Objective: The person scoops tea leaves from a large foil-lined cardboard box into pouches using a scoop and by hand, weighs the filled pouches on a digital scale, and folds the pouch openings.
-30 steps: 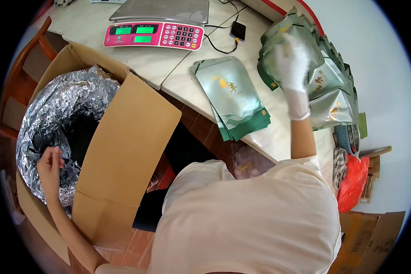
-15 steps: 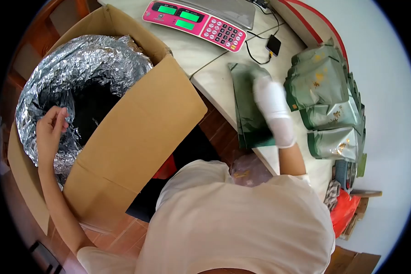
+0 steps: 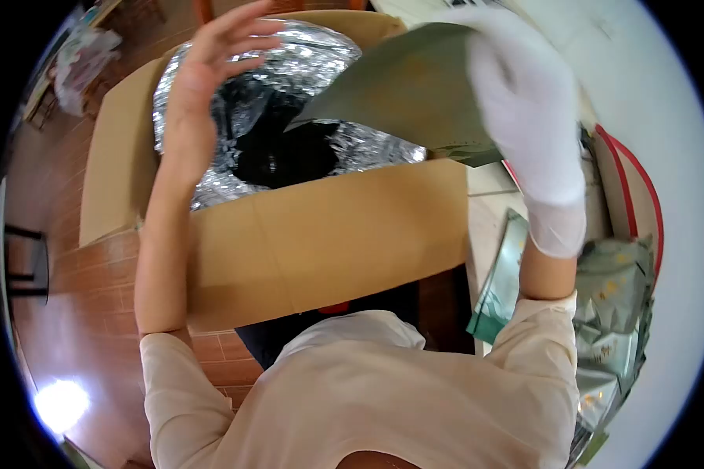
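In my right hand [image 3: 524,109], which wears a white glove and is blurred by motion, is a flat green pouch [image 3: 414,90]. The pouch stretches leftward over the near right part of a cardboard box [image 3: 328,242]. My bare left hand [image 3: 219,59] is raised above the box's left side, fingers apart, holding nothing. Inside the box, a crinkled silver foil liner [image 3: 309,48] surrounds dark contents [image 3: 289,156] that I cannot make out clearly.
Another green pouch [image 3: 499,273] lies on the pale table [image 3: 489,223] by my right forearm. Several filled green pouches [image 3: 614,289] stand along the right wall. A red-edged panel [image 3: 633,184] rises behind them. Tiled floor [image 3: 109,289] shows at left.
My right hand has lifted a green pouch from the table and carried it left over the box. My left hand has risen out of the foil liner, and the view has turned left.
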Available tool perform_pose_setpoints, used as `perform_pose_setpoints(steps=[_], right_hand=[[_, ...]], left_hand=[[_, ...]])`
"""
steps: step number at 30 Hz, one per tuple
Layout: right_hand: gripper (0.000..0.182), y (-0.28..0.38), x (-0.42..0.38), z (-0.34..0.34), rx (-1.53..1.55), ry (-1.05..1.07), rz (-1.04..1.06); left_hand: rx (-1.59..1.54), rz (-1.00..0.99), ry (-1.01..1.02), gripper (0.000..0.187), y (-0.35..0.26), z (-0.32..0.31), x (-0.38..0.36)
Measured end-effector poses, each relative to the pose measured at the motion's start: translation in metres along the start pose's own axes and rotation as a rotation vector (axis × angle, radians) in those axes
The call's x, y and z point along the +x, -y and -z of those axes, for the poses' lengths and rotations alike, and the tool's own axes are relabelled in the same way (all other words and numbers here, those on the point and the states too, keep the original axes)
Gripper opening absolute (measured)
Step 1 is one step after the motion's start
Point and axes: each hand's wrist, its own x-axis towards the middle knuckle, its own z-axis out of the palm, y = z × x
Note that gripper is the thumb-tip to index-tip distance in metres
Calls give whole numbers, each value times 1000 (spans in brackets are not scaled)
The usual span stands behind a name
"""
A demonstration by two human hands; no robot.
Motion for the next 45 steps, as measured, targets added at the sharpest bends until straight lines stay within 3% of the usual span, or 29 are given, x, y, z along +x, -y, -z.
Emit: perform_pose_setpoints(steps=[1, 3, 4, 7, 9, 11, 13, 15, 17, 18, 21, 22, 23, 27, 30, 45], right_hand=[[16, 1, 16, -21, 36, -29, 106], [18, 1, 44, -60, 119, -76, 288], [13, -1, 54, -78, 143, -102, 286], [13, 5, 78, -108, 129, -272, 280], [17, -5, 86, -132, 84, -147, 234], [21, -3, 91, -158, -22, -383, 234], [24, -3, 93, -167, 21, -500, 230], [27, -1, 82, -170, 110, -422, 192], [28, -6, 67, -179, 299, -155, 63], [28, -6, 67, -177, 295, -163, 63], [34, -12, 64, -178, 402, -101, -44], [38, -19, 63, -182, 411, -112, -41], [42, -25, 61, -188, 425, -120, -39], [49, -46, 45, -203, 889, 138, -310], [50, -47, 38, -210, 1043, 242, -438], [50, -44, 34, -210, 868, 200, -333]], left_hand=[[-14, -14, 5, 63, -11, -1, -1], [259, 93, 71, 43, -22, 5, -9], [256, 186, 19, 25, -22, 8, -9], [400, 276, -178, 24, -13, 24, -3], [540, 213, -242, 21, 24, 42, -1], [503, 332, -319, 20, 17, 38, 11], [592, 266, -421, 22, 30, 51, 24], [671, 199, -526, 24, 45, 62, 36], [509, 223, -695, 32, 59, 67, 46], [416, 247, -741, 33, 63, 61, 50], [166, 261, -651, 30, 84, 33, 48], [-105, 398, -563, 30, 78, 19, 47], [-183, 414, -494, 33, 70, 5, 48], [-170, 445, -326, 34, 91, -1, 34], [-147, 554, -249, 36, 95, 3, 29], [-158, 582, -218, 36, 94, 7, 27]])
